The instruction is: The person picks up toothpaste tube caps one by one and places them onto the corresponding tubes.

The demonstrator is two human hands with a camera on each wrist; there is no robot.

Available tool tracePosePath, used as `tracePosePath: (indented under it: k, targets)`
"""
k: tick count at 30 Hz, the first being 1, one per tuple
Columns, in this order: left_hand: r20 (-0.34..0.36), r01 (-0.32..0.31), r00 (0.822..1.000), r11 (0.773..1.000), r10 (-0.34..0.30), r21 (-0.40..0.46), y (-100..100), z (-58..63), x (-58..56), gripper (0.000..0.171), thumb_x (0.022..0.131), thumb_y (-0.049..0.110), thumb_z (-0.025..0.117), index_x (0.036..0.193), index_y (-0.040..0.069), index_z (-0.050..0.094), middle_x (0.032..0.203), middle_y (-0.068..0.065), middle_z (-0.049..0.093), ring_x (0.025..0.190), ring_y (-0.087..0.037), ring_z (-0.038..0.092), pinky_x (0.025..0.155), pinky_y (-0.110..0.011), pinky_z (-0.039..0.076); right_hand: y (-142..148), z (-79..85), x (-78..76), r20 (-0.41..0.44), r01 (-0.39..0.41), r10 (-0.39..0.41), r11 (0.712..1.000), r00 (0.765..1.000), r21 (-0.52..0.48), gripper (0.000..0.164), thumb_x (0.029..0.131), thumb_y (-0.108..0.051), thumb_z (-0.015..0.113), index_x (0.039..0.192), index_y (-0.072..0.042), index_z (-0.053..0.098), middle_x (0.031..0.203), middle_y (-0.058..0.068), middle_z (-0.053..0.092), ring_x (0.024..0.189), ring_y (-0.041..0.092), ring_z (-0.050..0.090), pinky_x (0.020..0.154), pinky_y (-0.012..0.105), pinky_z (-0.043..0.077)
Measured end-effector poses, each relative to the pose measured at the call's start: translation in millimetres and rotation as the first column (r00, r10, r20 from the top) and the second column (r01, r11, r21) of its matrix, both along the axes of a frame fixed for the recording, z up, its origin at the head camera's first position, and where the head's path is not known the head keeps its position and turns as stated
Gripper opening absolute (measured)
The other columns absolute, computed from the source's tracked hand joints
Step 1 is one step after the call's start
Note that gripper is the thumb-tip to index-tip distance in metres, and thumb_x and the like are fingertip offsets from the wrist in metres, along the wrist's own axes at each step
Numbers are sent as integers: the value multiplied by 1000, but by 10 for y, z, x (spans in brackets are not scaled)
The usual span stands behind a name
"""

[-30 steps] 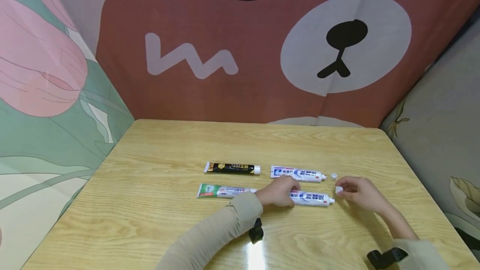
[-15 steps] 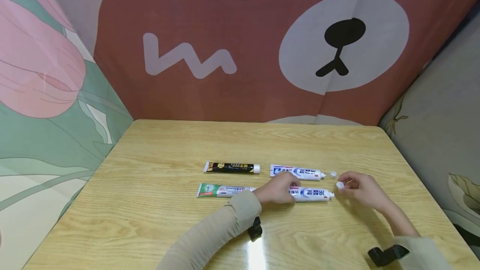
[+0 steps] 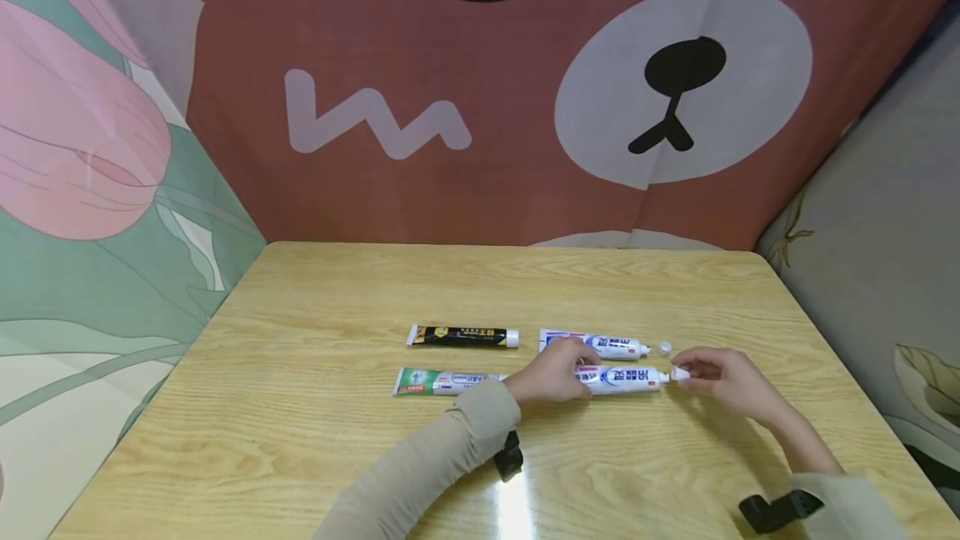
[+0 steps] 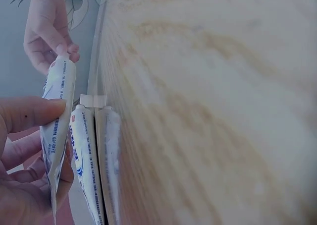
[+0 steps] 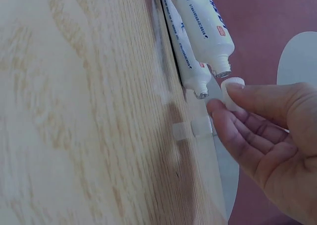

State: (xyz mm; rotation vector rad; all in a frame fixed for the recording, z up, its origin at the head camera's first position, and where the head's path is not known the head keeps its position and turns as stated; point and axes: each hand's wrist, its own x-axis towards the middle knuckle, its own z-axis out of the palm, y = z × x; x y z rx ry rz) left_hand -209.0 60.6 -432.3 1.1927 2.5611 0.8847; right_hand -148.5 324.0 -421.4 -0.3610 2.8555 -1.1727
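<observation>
My left hand [image 3: 553, 373] grips a white and blue toothpaste tube [image 3: 626, 378], thumb on one side and fingers on the other in the left wrist view. The tube is lifted off the table, its bare nozzle [image 5: 221, 69] pointing right. My right hand [image 3: 729, 383] pinches a small white cap [image 5: 231, 93] between thumb and finger, right at that nozzle; whether they touch I cannot tell. Behind lies a second, uncapped white and blue toothpaste tube [image 3: 622, 347], partly hidden by my left hand. Its nozzle faces a loose white cap [image 3: 665, 347] standing on the table.
On the wooden table [image 3: 337, 290], a black toothpaste tube [image 3: 465, 337] with a white cap lies further left. In front of it is a green and white toothpaste tube [image 3: 442, 382], its right end hidden behind my left hand. A printed cloth [image 3: 375, 190] hangs behind the table.
The left hand has raised the held tube slightly, moving its nozzle up. The right hand has turned the cap and the gap to the nozzle has shrunk.
</observation>
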Motion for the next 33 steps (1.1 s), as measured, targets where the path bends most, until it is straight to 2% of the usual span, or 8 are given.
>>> tracePosePath:
  k: [5, 15, 20, 27, 33]
  targets:
    - [29, -12, 1000, 1000, 12, 4, 7, 12, 9, 42, 62, 6, 78, 103, 6, 68, 90, 4, 63, 79, -2, 51, 71, -11, 39, -19, 12, 2, 64, 0, 4, 998, 998, -61, 18, 80, -3, 67, 95, 2, 61, 88, 9, 62, 75, 6, 56, 62, 25, 49]
    - [45, -20, 999, 1000, 20, 1, 23, 23, 20, 42, 63, 7, 79, 103, 8, 68, 89, 7, 61, 78, 0, 49, 68, -11, 38, 2, -7, 15, 71, -25, 32, 995, 997, -101, 19, 80, -3, 67, 98, 4, 63, 92, 12, 62, 76, 6, 57, 63, 24, 50]
    - [41, -15, 999, 1000, 14, 27, 35, 5, 16, 42, 63, 8, 79, 103, 9, 68, 88, 8, 61, 77, 0, 48, 68, -11, 38, 9, -11, 24, 75, -21, 30, 993, 997, -112, 22, 81, -6, 66, 100, 5, 63, 95, 14, 62, 76, 5, 57, 63, 24, 50]
    - [41, -12, 999, 999, 10, 46, 24, -1, 9, 42, 63, 9, 81, 103, 10, 68, 90, 10, 61, 79, 0, 48, 70, -11, 37, 18, -9, 20, 102, -9, 24, 989, 995, -146, 21, 81, -6, 67, 98, 5, 63, 90, 13, 62, 72, 6, 56, 59, 25, 49]
    - [21, 8, 1000, 999, -9, 44, 8, 33, 12, 41, 63, 8, 80, 102, 11, 69, 93, 8, 63, 82, 0, 49, 75, -13, 36, 29, -17, 5, 98, -75, 95, 979, 991, -188, 17, 83, -4, 64, 95, 8, 62, 86, 15, 64, 71, 10, 60, 58, 28, 51]
